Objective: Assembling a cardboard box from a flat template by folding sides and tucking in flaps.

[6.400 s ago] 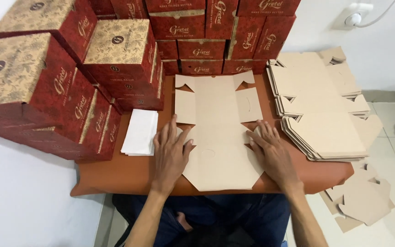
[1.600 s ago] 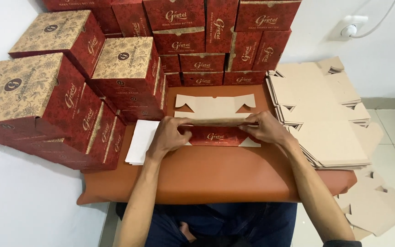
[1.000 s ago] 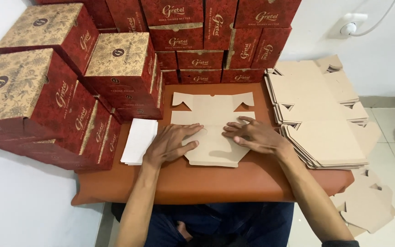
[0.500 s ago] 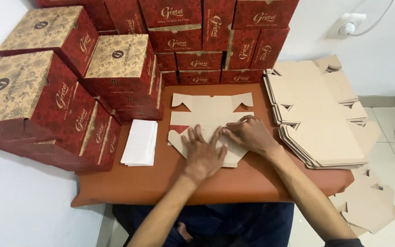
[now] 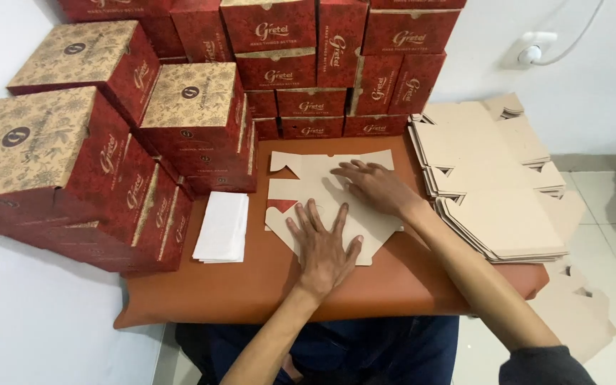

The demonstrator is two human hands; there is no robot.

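Note:
A flat die-cut cardboard box blank (image 5: 301,189), plain brown side up with a red printed corner showing at its left, lies folded on the brown table (image 5: 251,285). My left hand (image 5: 324,244) presses flat on its near part, fingers spread. My right hand (image 5: 376,187) lies palm down on its upper right part, fingers pointing left. Neither hand grips anything.
Assembled red and tan patterned boxes (image 5: 73,164) are stacked at the left and along the back wall (image 5: 308,64). A stack of flat brown blanks (image 5: 493,185) fills the table's right side, with more on the floor (image 5: 579,321). A white folded sheet stack (image 5: 222,227) lies left of the blank.
The blank was folded up showing its red side, then laid flat again. My left hand has slid to the near middle; my right hand moved up and right, smoothing it.

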